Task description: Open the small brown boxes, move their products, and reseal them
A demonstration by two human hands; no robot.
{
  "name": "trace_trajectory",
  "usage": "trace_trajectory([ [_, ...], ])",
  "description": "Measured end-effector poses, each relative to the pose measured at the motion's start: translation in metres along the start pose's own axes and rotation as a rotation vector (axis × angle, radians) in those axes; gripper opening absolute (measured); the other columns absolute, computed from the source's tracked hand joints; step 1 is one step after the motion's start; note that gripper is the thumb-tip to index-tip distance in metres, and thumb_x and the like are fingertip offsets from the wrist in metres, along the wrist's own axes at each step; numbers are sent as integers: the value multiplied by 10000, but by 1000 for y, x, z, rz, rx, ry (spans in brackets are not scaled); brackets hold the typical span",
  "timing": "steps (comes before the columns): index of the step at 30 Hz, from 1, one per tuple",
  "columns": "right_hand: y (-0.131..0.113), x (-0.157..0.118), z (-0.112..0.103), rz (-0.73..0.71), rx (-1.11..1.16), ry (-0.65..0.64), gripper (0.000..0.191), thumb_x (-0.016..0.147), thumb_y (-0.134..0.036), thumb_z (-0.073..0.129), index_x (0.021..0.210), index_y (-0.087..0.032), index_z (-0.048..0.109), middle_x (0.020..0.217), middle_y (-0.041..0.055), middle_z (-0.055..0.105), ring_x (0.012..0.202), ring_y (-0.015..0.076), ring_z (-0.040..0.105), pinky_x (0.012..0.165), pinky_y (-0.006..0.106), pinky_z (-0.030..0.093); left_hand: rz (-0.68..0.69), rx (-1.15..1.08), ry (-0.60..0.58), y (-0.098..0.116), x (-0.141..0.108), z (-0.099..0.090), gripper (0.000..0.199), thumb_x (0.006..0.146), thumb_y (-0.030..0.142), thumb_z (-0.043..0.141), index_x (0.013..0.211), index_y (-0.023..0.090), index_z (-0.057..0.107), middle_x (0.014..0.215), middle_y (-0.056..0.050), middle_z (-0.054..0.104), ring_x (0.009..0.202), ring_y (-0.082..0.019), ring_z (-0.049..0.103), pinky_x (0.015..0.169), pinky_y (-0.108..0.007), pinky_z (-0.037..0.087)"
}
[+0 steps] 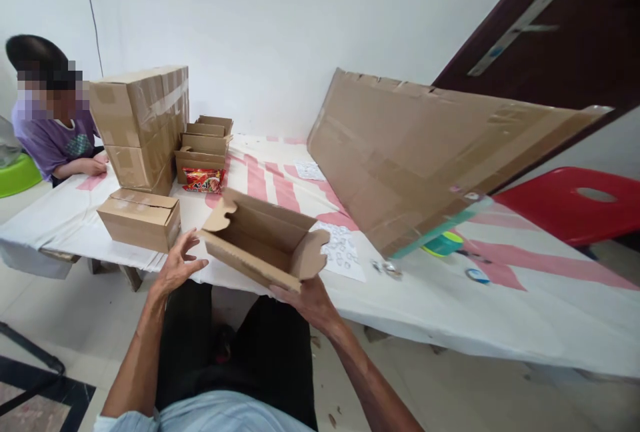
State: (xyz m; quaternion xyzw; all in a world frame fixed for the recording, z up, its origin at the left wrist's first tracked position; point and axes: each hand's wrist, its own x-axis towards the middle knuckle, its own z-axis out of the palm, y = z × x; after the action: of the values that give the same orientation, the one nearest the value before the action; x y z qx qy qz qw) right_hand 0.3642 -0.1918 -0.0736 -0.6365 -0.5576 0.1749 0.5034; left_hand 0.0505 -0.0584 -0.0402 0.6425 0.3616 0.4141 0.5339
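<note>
An open cardboard box [265,235], empty inside with its end flaps spread, is tilted above the near edge of the table. My right hand [307,299] grips its lower right corner from below. To the left of the box, my left hand [179,264] is raised with thumb and fingers apart, holding nothing. Just beyond that hand, a closed cardboard box [140,219] rests on the table. Behind the held box lies a red snack packet [203,180], leaning by several open cardboard boxes [200,159].
Large taped cartons [145,119] stand stacked at the left, with a person [55,112] seated beyond. A big cardboard sheet [430,159] leans on the right. Near it are a printed paper sheet [345,255], a tape roll [477,276], a green container [444,244] and a red stool [575,205].
</note>
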Motion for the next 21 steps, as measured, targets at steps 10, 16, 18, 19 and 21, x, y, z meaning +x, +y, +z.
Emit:
trace_trajectory([
  [10, 31, 51, 11, 109, 246, 108, 874, 642, -518, 890, 1362, -194, 514, 1321, 187, 681, 1113, 330, 693, 894, 497, 611, 4, 242, -13, -26, 0, 11, 553, 746, 339, 836, 1283, 246, 744, 1374, -122, 681, 1233, -330, 654, 888, -396, 580],
  [16, 25, 98, 51, 76, 367, -56, 937, 617, -548, 902, 1385, -223, 475, 1378, 162, 627, 963, 259, 684, 773, 425, 611, 2, 299, -58, -25, 11, 15, 557, 757, 298, 809, 1304, 233, 725, 1352, -124, 678, 1223, -328, 648, 893, -406, 566],
  [18, 17, 117, 66, 43, 427, -118, 948, 616, -526, 917, 1396, -228, 470, 1398, 160, 613, 970, 253, 679, 755, 406, 612, 9, 321, -75, -24, 16, 15, 559, 764, 283, 801, 1314, 227, 720, 1340, -128, 678, 1216, -335, 650, 892, -413, 570],
  [19, 12, 127, 73, 29, 458, -141, 963, 610, -518, 925, 1405, -228, 467, 1408, 161, 605, 985, 254, 678, 753, 400, 615, 13, 338, -81, -23, 20, 15, 562, 767, 272, 796, 1321, 221, 717, 1334, -132, 678, 1206, -340, 653, 891, -420, 574],
  [21, 4, 148, 90, 11, 514, -185, 1004, 595, -505, 937, 1432, -230, 456, 1426, 157, 590, 1005, 251, 678, 760, 394, 621, 23, 380, -86, -23, 28, 16, 575, 768, 252, 788, 1336, 201, 711, 1325, -144, 675, 1193, -354, 657, 911, -443, 577],
])
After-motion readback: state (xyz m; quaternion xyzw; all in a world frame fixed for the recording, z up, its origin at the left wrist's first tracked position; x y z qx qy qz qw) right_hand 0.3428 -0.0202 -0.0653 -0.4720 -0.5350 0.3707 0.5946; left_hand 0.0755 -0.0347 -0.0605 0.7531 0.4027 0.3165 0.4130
